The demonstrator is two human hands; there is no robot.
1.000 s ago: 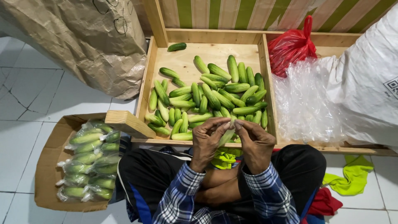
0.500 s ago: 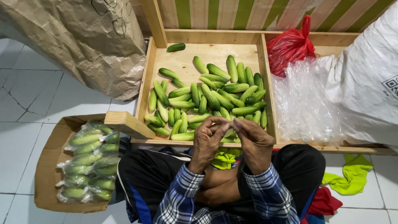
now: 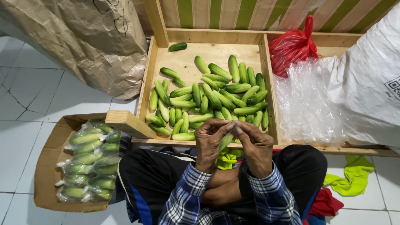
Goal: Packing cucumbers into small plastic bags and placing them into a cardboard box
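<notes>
Fingers of both hands are pinching together on a thin clear plastic bag, just above the lap, at the near edge of the wooden tray. Left hand and right hand are meeting at the fingertips. Loose cucumbers are lying in the tray just beyond. Bagged cucumbers are sitting in a cardboard box on the left. Clear bag stack and red bag are lying on the right.

Clear packs of bagged cucumbers fill a brown cardboard box, left. A white sack with a black square code label stands right, beside a knotted red bag.
</notes>
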